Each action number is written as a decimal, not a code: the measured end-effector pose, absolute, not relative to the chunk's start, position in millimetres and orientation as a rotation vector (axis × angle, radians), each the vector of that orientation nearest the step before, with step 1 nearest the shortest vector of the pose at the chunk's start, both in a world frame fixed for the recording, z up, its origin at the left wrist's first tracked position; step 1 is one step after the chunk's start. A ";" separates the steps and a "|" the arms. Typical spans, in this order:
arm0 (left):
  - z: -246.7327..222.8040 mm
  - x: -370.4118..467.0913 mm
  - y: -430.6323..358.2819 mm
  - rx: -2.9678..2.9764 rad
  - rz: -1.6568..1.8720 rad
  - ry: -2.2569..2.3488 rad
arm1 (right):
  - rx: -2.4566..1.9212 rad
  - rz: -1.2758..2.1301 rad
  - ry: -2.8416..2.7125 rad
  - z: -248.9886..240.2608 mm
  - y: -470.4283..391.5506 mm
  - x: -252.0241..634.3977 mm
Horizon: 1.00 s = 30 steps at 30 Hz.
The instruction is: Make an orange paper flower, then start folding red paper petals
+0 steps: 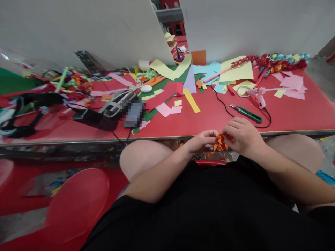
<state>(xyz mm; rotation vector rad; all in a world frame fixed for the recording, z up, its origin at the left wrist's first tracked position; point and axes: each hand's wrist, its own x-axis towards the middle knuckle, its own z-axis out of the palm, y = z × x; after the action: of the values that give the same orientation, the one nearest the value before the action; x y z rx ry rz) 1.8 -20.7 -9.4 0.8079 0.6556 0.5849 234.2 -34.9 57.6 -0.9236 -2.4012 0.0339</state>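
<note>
An orange folded-paper flower [221, 143] is held between my two hands, just off the table's front edge and above my lap. My left hand [205, 142] pinches its left side with thumb and fingers. From the right, my right hand [239, 135] closes over the flower's upper right part, and its fingertips are partly hidden. Beyond my right hand, a green utility knife [246, 113] lies on the red table [209, 120]. Behind the knife rests a pink glue gun [258, 96] with a black cord.
Coloured paper pieces, such as a yellow strip [191, 100] and a red sheet [164, 96], cover the table's middle. Paper flower chains [280, 64] lie at the back right. A phone [134, 114] and a black box [94, 119] sit left. A red stool [78, 202] stands at lower left.
</note>
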 end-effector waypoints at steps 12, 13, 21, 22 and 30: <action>-12.9 -1.1 -15.6 0.844 0.591 0.621 | -0.944 0.455 -2.312 66.7 -35.5 237.8; -13.0 -1.4 -15.3 0.878 0.577 0.631 | -0.960 0.523 -2.330 68.1 -34.8 239.4; -9.6 -5.6 -12.4 1.059 0.419 0.639 | -0.937 0.761 -2.514 73.8 -26.4 250.3; -9.8 -6.0 -11.8 1.078 0.390 0.629 | -0.907 0.773 -2.541 73.3 -25.1 251.0; -14.5 -8.2 -6.6 1.102 0.383 0.629 | -0.595 0.523 -2.712 73.7 -22.0 250.8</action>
<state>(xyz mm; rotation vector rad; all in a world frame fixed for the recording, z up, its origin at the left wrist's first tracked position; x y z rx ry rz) -8.2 -6.6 -14.5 1.1017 0.6289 0.3825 250.8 -22.0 73.7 -0.5948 -2.7116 0.5231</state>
